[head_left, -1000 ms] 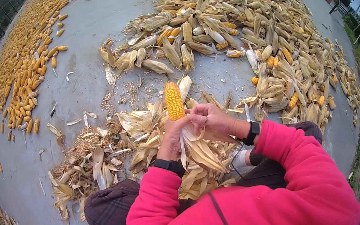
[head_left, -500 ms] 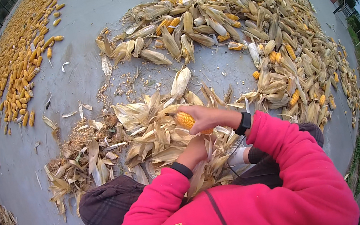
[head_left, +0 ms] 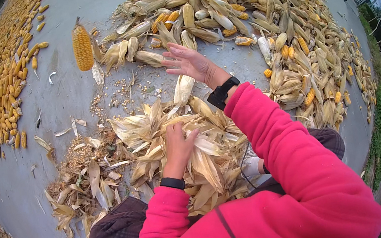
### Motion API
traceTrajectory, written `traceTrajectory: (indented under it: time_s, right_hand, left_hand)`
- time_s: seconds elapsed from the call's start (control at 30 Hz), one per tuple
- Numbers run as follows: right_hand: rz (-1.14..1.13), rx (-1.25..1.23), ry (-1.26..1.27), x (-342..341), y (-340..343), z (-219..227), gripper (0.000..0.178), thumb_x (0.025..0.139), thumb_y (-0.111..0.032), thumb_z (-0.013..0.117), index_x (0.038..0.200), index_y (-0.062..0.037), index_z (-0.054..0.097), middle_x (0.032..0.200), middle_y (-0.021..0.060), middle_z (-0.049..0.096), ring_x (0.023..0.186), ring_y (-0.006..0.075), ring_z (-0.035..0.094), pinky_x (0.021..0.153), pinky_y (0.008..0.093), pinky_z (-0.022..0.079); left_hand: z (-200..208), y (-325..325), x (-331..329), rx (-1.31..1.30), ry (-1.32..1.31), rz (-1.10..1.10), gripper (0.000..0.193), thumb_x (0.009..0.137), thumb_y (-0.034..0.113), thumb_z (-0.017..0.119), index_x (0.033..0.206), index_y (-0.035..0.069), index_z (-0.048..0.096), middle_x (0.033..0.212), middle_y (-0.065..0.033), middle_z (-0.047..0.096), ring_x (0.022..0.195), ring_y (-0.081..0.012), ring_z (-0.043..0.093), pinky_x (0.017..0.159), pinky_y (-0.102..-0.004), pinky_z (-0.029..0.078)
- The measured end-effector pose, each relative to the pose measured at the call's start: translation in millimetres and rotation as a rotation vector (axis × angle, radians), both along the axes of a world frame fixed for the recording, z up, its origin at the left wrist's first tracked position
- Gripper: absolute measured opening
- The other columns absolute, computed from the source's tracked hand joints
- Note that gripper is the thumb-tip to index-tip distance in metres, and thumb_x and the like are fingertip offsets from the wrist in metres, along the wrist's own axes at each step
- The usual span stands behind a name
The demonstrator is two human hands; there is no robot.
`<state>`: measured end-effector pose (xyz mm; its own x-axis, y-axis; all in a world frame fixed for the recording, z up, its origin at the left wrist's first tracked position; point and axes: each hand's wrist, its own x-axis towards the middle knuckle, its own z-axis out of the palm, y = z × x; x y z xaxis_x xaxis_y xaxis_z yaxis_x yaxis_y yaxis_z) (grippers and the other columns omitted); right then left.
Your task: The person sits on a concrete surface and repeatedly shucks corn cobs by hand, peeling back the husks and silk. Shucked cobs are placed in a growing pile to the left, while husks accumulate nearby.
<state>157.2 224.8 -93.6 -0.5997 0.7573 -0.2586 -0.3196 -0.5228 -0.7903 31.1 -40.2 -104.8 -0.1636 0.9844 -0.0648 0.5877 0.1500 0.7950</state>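
Note:
A bare yellow corn cob [head_left: 82, 47] hangs in mid-air to the left of my right hand, apart from it. My right hand [head_left: 191, 64] is stretched out toward the far side with its fingers spread and nothing in it. Lower down, my left hand [head_left: 179, 145] is over the loose corn husks [head_left: 206, 154] between my legs, thumb and fingers apart, with no cob in it. The fingertips' contact with the husks cannot be made out.
At the far left lies a spread of husked cobs [head_left: 2, 94]. A large heap of unhusked corn [head_left: 287, 39] covers the far and right side. Husk scraps and chaff [head_left: 84, 173] lie by my left knee [head_left: 118, 230]. Loose kernels [head_left: 121, 92] dot the grey floor [head_left: 18, 196].
The corn cob has left my right hand and flown up to the left. My right hand has swung outward and opened. My left hand has moved a little left and away from me.

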Motion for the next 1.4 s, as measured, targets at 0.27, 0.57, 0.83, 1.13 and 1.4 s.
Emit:
traceTrajectory:
  time_s: [0.27,0.57,0.83,1.13,1.4]
  right_hand:
    - [-0.253,0.02,-1.189,-32,-19,-206,0.063,0.068,-0.041,0.088,0.106,0.007,0.074,0.108,0.0247,0.074,0.102,0.0383,0.073,0.088,0.0409,0.058]
    - [-0.142,0.573,-0.513,-46,-110,-54,0.062,0.069,-0.013,0.082,0.126,-0.0007,0.059,0.109,0.0099,0.066,0.096,0.0254,0.063,0.081,0.0357,0.052]
    - [-0.204,1.424,-0.717,-35,-198,58,0.083,0.064,-0.029,0.089,0.136,-0.0054,0.057,0.121,0.0157,0.055,0.114,0.0403,0.051,0.1,0.0456,0.045]
    - [0.132,0.508,-0.287,-17,-239,71,0.077,0.08,-0.03,0.09,0.14,0.0028,0.055,0.123,0.0094,0.069,0.109,0.0127,0.062,0.097,0.0306,0.051]
    - [0.153,0.581,-0.281,-9,-247,109,0.072,0.078,-0.018,0.091,0.136,0.0048,0.057,0.12,0.0073,0.069,0.107,0.0129,0.064,0.095,0.0297,0.052]
  left_hand:
    - [-16,22,-25,0.004,-0.183,0.088,0.032,0.088,0.017,0.077,0.11,-0.003,0.065,0.107,-0.018,0.062,0.103,-0.0343,0.062,0.09,-0.0418,0.05]
    - [7,52,-56,0.057,-0.671,0.57,0.057,0.099,0.027,0.072,0.141,-0.005,0.049,0.127,-0.0153,0.061,0.11,-0.0201,0.061,0.092,-0.0344,0.052]
    - [62,29,-55,0.302,-1.077,0.777,0.057,0.104,0.037,0.063,0.138,-0.004,0.044,0.126,-0.0131,0.058,0.114,-0.019,0.058,0.098,-0.0331,0.048]
    - [94,-2,-58,0.376,-1.515,0.512,0.04,0.111,0.031,0.044,0.118,-0.002,0.065,0.111,-0.0108,0.071,0.1,-0.0193,0.068,0.092,-0.0351,0.056]
    - [130,-17,-81,0.426,-1.389,0.452,0.033,0.102,0.031,0.066,0.11,-0.001,0.071,0.106,-0.0092,0.074,0.091,-0.0165,0.07,0.082,-0.0297,0.057]
